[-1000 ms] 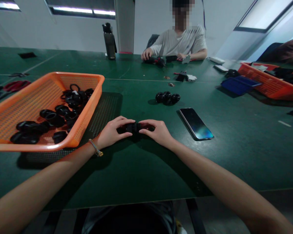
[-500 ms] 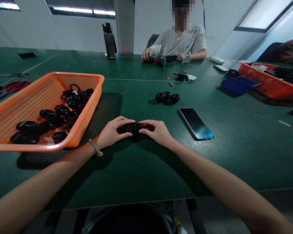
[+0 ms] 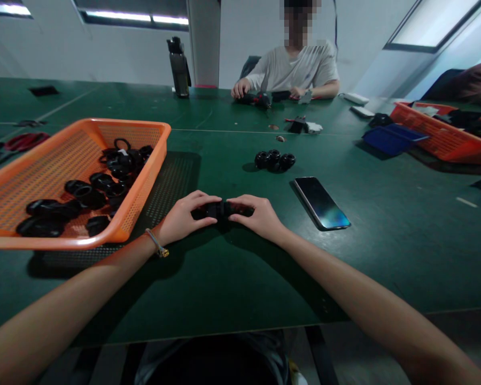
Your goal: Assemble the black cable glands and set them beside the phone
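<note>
Both my hands meet at a black plastic fitting (image 3: 220,209) just over the green table (image 3: 224,278). My left hand (image 3: 183,217) grips its left end between thumb and fingers. On the other end, my right hand (image 3: 261,216) pinches with thumb and fingers curled round. Its ends are partly hidden by my fingers. To the left, an orange basket (image 3: 142,206) holds several black fittings (image 3: 90,195) like it. Beyond my hands, a small group of shiny black round fittings (image 3: 274,159) sits on the table.
A phone (image 3: 322,203) lies right of my right hand. Farther right are a blue tray (image 3: 395,139) and another orange basket (image 3: 457,141). A dark bottle (image 3: 179,68) stands at the back. Across the table sits a person in a white shirt (image 3: 299,69), one hand by a dark tool (image 3: 256,100).
My right hand's fingers have shifted very slightly on the fitting. Both hands otherwise keep their place.
</note>
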Action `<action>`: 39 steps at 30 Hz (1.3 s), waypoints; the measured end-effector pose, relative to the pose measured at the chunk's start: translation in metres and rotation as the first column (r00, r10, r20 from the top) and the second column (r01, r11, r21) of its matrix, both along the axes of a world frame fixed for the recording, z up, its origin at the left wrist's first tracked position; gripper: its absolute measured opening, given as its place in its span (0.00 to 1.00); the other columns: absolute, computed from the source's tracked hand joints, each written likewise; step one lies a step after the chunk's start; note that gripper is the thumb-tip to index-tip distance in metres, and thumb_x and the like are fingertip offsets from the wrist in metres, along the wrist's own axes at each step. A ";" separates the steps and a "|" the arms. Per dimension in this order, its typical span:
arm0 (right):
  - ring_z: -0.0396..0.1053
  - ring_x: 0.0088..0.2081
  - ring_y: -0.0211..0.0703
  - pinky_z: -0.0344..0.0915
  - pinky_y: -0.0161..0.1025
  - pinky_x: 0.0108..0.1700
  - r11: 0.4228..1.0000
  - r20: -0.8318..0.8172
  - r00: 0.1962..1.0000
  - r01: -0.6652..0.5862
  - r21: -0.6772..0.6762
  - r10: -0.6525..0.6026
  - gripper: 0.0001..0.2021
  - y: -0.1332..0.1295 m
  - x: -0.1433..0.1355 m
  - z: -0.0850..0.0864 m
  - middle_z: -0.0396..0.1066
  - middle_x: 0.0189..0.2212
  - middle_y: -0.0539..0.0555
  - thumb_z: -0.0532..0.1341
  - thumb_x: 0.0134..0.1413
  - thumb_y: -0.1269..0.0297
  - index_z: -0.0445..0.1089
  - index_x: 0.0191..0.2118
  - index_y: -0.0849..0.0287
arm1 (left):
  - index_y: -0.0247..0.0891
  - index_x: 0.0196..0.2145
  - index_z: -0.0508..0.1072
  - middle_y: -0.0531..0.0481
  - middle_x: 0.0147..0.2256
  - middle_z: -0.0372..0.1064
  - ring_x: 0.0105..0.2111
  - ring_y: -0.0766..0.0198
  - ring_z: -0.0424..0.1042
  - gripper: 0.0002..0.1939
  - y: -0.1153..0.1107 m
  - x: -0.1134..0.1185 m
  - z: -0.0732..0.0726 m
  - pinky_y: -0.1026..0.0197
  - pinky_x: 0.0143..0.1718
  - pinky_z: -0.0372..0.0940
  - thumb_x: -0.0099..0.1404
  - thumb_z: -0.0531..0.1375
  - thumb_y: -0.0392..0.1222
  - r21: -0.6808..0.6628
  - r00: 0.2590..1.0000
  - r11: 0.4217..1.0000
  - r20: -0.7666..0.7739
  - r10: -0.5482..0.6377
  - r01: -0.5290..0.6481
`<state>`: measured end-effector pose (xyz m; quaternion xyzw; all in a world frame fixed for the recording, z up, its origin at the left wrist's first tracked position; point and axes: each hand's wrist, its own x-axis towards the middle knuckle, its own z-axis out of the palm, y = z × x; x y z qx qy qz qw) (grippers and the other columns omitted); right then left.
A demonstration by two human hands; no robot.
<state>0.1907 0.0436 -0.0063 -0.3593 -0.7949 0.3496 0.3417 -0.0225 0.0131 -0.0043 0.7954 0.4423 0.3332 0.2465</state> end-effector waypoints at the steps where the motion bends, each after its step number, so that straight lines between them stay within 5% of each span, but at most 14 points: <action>1: 0.71 0.32 0.38 0.68 0.38 0.37 1.000 -0.008 1.000 0.011 -0.013 -0.011 0.15 0.000 -0.001 0.000 0.75 0.33 0.53 0.65 0.42 0.72 0.73 0.41 0.60 | 0.41 0.48 0.70 0.47 0.42 0.65 0.40 0.60 0.69 0.19 0.000 0.000 0.000 0.57 0.41 0.67 0.59 0.61 0.46 0.000 1.000 1.000 0.003 -0.001 0.001; 39: 0.73 0.32 0.39 0.69 0.38 0.36 0.998 0.007 1.000 0.006 -0.066 -0.006 0.12 -0.001 0.000 0.002 0.76 0.32 0.54 0.65 0.45 0.69 0.73 0.39 0.62 | 0.42 0.48 0.69 0.48 0.42 0.65 0.41 0.60 0.69 0.19 -0.001 0.001 0.001 0.56 0.42 0.67 0.59 0.61 0.46 -0.016 1.000 1.000 -0.010 0.008 -0.008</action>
